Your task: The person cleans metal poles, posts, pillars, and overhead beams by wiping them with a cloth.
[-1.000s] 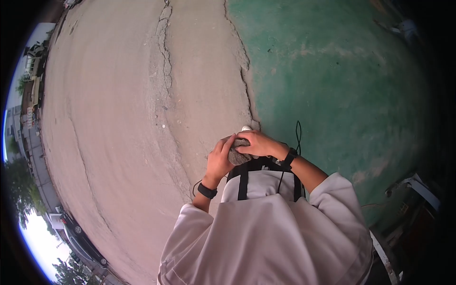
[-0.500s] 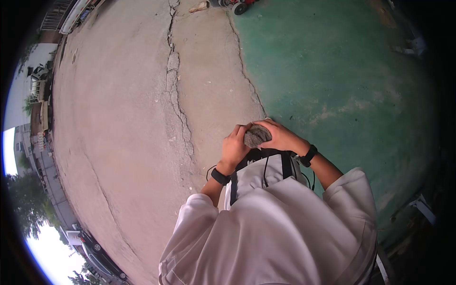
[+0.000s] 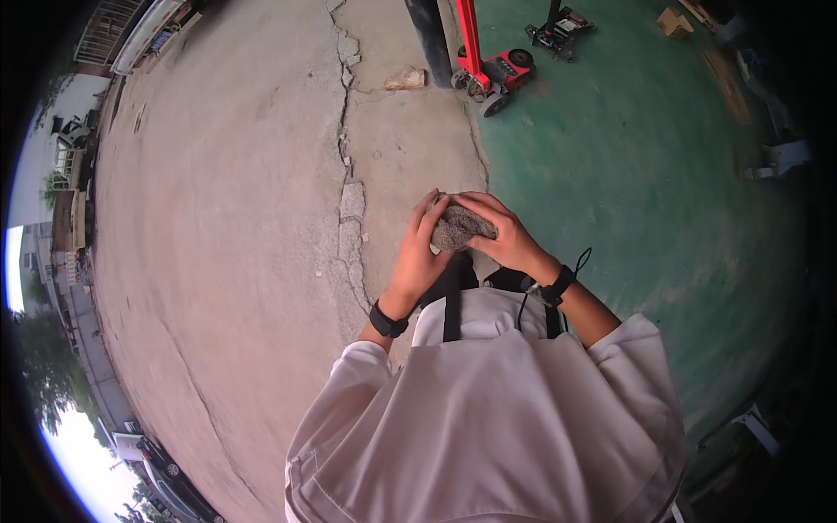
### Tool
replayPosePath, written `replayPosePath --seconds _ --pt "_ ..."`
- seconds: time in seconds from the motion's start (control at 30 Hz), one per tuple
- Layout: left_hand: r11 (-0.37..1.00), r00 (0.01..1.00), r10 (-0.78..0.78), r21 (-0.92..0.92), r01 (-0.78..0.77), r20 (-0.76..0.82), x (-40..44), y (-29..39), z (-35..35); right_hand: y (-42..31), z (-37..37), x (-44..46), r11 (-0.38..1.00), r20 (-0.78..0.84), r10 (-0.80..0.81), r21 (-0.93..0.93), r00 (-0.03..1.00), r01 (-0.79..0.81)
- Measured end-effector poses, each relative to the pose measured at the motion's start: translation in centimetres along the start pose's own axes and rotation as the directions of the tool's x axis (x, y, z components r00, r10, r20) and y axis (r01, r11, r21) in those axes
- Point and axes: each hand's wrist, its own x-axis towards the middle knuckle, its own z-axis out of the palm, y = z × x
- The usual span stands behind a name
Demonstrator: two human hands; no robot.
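A bunched grey-brown cloth point(image 3: 456, 229) with a rough, fuzzy surface is held between both hands in front of my waist. My left hand point(image 3: 420, 250) curls around its left side, fingers resting over the upper edge. From the right, my right hand point(image 3: 510, 240) grips it, with the thumb across the lower front and the fingers over the top. Each wrist carries a black band, the left band point(image 3: 388, 321) and the right band point(image 3: 558, 285). The cloth's underside is hidden by the hands.
A red wheeled jack point(image 3: 497, 74) stands beside a dark post point(image 3: 429, 44) ahead. Farther right are a black wheeled device point(image 3: 561, 33) and a cardboard box point(image 3: 675, 23). Cracked concrete point(image 3: 227, 174) meets green floor point(image 3: 628, 157). A dark car point(image 3: 174, 484) sits far left.
The view has tilted up, bringing the red jack and post into sight. Both hands have shifted slightly up the picture, and their fingers have moved on the cloth, which stays held.
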Motion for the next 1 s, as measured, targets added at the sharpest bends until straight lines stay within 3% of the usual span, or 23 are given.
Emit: replayPosePath --seconds 0.13,0.37,0.57,0.67,0.7,0.8,0.9,1.0 --pt "0.990 0.989 0.138 -0.036 -0.136 0.053 12.3 1.7 -5.5 -0.8 -4.7 10.3 0.995 -0.123 -0.090 -0.057 0.988 0.083" --pt "0.954 0.957 0.291 -0.070 -0.290 -0.004 29.5 0.0 -7.3 3.0 -12.0 25.2 0.962 -0.266 -0.259 -0.159 0.929 0.223" --pt "0.915 0.914 0.399 0.098 -0.391 -0.072 42.2 1.9 -7.8 4.4 -19.0 36.2 0.901 -0.394 -0.433 -0.199 0.810 0.385" --pt "0.853 0.852 0.513 0.171 -0.494 -0.100 48.8 2.6 -7.7 5.0 -21.8 41.0 0.874 -0.504 -0.484 -0.232 0.716 0.427" --pt "0.835 0.834 0.541 0.187 -0.518 -0.109 50.9 2.6 -7.5 5.7 -22.8 42.4 0.861 -0.496 -0.507 -0.325 0.705 0.390" --pt "0.777 0.768 0.622 0.242 -0.581 -0.151 56.0 3.3 -7.0 6.0 -25.1 46.9 0.821 -0.561 -0.566 -0.316 0.604 0.475" --pt "0.743 0.716 0.663 0.307 -0.595 -0.218 60.0 3.6 -6.7 5.9 -26.8 50.5 0.798 -0.574 -0.596 -0.350 0.561 0.490" --pt "0.792 0.738 0.604 0.329 -0.515 -0.299 62.2 2.7 -6.0 7.6 -27.2 53.2 0.820 -0.589 -0.567 -0.341 0.575 0.459"
